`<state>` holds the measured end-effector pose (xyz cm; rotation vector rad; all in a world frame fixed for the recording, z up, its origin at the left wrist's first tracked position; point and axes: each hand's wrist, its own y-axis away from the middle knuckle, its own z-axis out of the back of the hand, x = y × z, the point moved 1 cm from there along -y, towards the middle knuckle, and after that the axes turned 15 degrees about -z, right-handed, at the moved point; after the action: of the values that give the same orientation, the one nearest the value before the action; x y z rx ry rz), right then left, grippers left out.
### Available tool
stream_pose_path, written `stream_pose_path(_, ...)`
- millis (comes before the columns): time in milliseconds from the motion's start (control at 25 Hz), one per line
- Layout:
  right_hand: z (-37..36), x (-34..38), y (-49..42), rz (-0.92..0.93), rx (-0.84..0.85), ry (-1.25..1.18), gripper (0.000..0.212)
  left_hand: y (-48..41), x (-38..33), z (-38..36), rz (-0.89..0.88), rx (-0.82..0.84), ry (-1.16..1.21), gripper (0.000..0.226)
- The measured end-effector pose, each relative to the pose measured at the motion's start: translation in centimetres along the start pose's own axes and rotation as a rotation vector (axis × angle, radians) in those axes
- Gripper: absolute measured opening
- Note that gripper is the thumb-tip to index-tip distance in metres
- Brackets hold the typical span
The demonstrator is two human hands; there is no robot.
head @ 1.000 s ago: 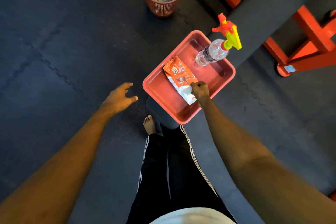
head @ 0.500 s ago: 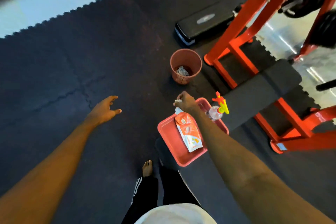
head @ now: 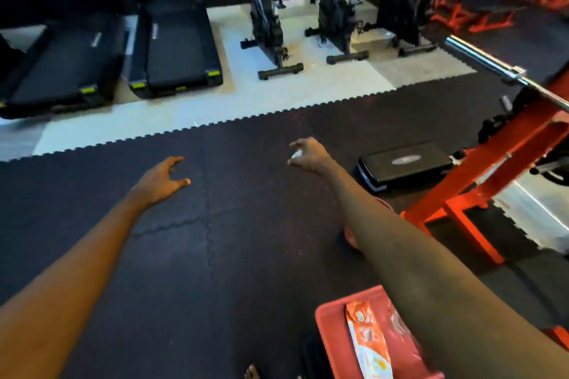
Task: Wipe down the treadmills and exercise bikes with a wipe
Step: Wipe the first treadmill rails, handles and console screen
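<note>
Gym floor, head view: the person's right hand [head: 309, 154] reaches fwd over the dark floor mat [head: 215, 255], thumb and fingertips pinching a wipe [head: 294, 158]. The left hand [head: 160, 182] hangs well apart from it, fingers loosely spread w/ nothing in them.

Count, going outward:
- 1 red tray [head: 328, 326] at lower R under the right forearm, w/ 1 orange-and-white wipes pack [head: 366, 341] lying in it.
- 1 red basket [head: 351, 237], mostly hidden behind the same arm.
- 1 black step platform [head: 403, 163] on the mat, just beside an orange rack [head: 492, 169] that carries 1 steel barbell [head: 486, 61].
- Beyond the mat's toothed edge, on pale floor [head: 308, 92]: 2 treadmills [head: 178, 46] side by side at upper L, and 3 exercise bikes [head: 271, 31] in a row to their R.

Vs. half a sec ago: the right hand was at the tray, just above the pack. It is now well clear of it, out ahead. The view has lifted, so the treadmills and exercise bikes have come into frame and the tray has slid to the lower R corner. The left hand keeps much the same spread pose.

The wipe itself is a small white scrap, blurred and mostly hidden inside the pinch, so its shape can't be told. It is held in the air above the mat, well apart from the machines.
</note>
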<state>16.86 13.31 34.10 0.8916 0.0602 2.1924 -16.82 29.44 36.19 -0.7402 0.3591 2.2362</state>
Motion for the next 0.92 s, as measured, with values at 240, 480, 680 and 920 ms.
stream_pose_path(240,1.5,16.4,-3.0,0.177,-0.108,-0.054,0.032,-1.5,4.5,14.0,-0.012,-0.207,-0.018,0.066)
stream_pose_path(480,1.3,31.2,-6.2,0.342,-0.162,-0.086,0.036,-2.9,9.0,26.9,0.024,-0.443,0.015,0.059)
stream_pose_path(680,0.5,42.0,-11.8,0.483,-0.148,-0.025,0.057,-5.3,14.3,35.6,0.081,-0.540,0.021,0.062)
stream_pose_path(920,-0.1,54.7,-21.9,0.625,-0.189,-0.029,0.067,-11.8,19.2,43.4,0.114,-0.613,-0.045,0.064)
